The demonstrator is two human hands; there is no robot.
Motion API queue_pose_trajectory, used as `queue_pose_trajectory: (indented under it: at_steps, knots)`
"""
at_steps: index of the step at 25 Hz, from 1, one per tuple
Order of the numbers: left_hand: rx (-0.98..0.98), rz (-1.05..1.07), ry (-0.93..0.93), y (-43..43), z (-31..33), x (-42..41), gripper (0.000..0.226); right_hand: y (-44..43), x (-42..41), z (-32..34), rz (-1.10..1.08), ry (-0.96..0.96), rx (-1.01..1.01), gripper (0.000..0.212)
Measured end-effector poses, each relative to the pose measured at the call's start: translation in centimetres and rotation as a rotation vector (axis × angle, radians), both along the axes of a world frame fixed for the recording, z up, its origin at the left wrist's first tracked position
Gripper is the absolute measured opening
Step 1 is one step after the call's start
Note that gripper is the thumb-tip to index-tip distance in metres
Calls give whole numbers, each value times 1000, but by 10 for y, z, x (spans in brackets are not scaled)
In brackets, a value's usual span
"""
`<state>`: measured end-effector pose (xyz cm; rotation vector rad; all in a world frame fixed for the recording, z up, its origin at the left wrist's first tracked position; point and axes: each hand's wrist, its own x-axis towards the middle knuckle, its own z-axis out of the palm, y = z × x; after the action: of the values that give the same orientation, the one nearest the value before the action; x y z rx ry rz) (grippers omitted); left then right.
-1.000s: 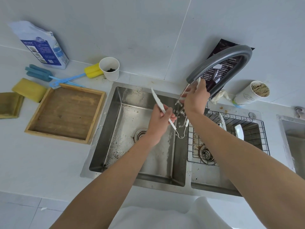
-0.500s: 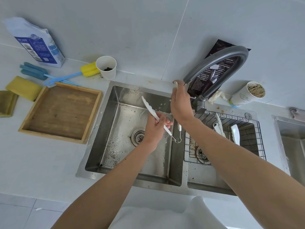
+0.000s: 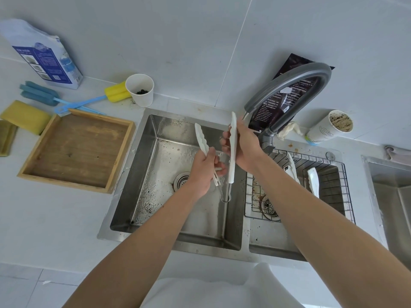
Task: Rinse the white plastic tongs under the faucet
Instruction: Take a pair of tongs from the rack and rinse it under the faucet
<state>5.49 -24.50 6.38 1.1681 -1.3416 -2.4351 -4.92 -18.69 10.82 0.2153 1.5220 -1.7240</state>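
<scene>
The white plastic tongs are spread wide above the left sink basin, joined at the bottom by a wire loop. My left hand grips the left arm, whose wavy tip points up and to the left. My right hand grips the right arm, which stands nearly upright. The grey curved faucet arches over from the right, and its spout ends just right of my right hand. I cannot make out a water stream.
A wire rack in the right basin holds two more white utensils. A wooden tray, sponges, bottle brushes and a paper cup lie left of the sink. Another stained cup stands behind the faucet.
My right hand has left the faucet spout and taken hold of the tongs' right arm. The tongs now stand spread between both hands.
</scene>
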Motion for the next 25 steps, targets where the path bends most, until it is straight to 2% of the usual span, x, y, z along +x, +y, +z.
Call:
queue_pose_trajectory:
  at_steps: [4, 8, 11, 14, 16, 18, 22, 25]
  knots:
    - [135, 47, -15, 0, 7, -1, 21, 2, 10, 3, -52, 95, -146, 35]
    - [240, 58, -5, -1, 12, -3, 19, -4, 5, 8, -39, 133, -75, 26]
    - [256, 53, 15, -4, 13, -4, 18, -9, -4, 12, -104, 32, 7, 35]
    - [258, 55, 16, -7, 16, -5, 19, -5, -8, 9, -221, -154, -191, 35]
    - [279, 69, 0, -9, 18, -6, 18, 1, -8, 5, -192, -199, -366, 27]
    - [325, 99, -12, -10, 17, -6, 14, 7, -7, 3, -132, -193, -455, 24]
    - [331, 96, -5, -7, 11, -10, 10, 13, 3, 6, -28, -179, -517, 20]
    - [327, 78, 14, -4, 8, -10, 8, 21, 6, 3, 17, -100, -438, 15]
